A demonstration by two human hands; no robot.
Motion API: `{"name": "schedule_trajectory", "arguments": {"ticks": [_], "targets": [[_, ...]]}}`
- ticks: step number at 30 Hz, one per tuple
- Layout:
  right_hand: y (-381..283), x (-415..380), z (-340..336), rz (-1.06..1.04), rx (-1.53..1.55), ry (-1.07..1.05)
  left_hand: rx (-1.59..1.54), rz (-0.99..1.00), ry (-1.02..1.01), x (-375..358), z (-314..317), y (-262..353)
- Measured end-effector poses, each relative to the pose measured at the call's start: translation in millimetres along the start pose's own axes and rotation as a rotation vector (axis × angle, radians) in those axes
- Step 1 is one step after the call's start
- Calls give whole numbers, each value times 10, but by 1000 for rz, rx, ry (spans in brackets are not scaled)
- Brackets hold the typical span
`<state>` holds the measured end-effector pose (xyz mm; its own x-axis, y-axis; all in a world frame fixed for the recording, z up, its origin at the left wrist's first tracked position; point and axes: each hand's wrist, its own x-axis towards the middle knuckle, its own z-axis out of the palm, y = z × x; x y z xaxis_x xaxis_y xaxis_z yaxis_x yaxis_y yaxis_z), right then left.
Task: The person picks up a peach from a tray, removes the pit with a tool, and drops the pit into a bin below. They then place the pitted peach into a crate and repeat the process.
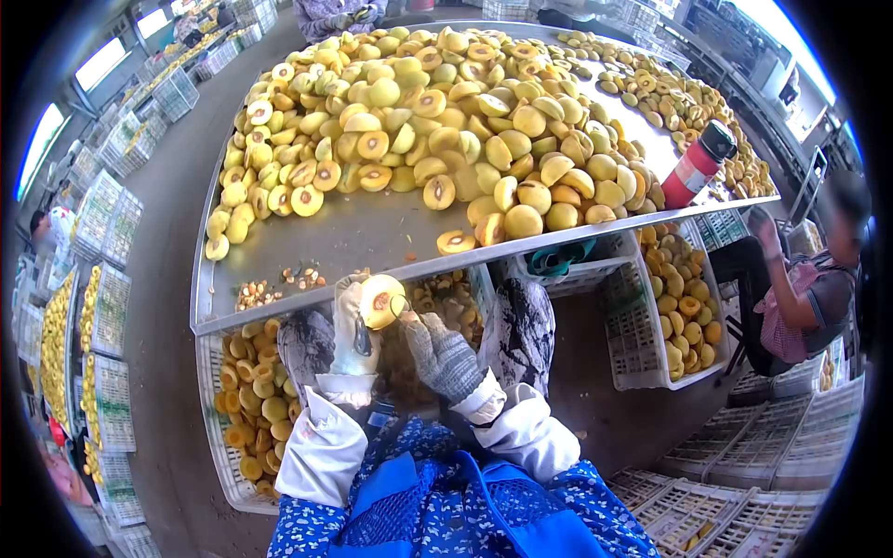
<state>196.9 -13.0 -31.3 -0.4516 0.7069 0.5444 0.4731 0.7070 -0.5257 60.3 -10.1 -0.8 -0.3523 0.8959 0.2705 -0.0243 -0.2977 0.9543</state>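
Observation:
My left hand (355,321), in a pale glove, holds a halved yellow fruit (379,299) just in front of the table's near edge. The fruit's cut face, with a brown centre, is turned up. My right hand (442,358), in a grey knitted glove, is closed beside the fruit, its fingertips at a small ring-shaped tool (398,305) against the fruit's right side. The rest of the tool is hidden by the fingers. Beyond my hands, a large heap of halved fruit (409,121) covers much of the metal table (344,232).
Small pit pieces (256,296) lie near the table's front left corner. A red bottle (698,166) stands at the right edge. Crates of fruit (684,307) sit below on both sides. A seated person (809,298) is at the right; another person's gloved hands (358,17) show beyond the table.

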Motion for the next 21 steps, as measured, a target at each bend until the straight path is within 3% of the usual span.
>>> {"name": "schedule_trajectory", "arguments": {"ticks": [2,5,8,11,12,15,21], "targets": [[-33,-49,92,94,73,-57,-447,-324,-65,14,-100,-21],[-72,-131,158,117,23,-121,-558,-389,12,-93,-85,-71],[-33,-241,318,-52,27,40,-472,-358,68,-190,-72,-203],[-50,-277,404,-86,-62,93,-472,-351,199,-296,10,-265],[-64,-302,365,-19,-117,-96,-446,-309,247,-322,70,-265],[-151,-272,264,98,-82,-231,-358,-297,290,-377,98,-282],[-162,-283,152,94,-59,-239,-208,-343,331,-384,121,-265]]}}
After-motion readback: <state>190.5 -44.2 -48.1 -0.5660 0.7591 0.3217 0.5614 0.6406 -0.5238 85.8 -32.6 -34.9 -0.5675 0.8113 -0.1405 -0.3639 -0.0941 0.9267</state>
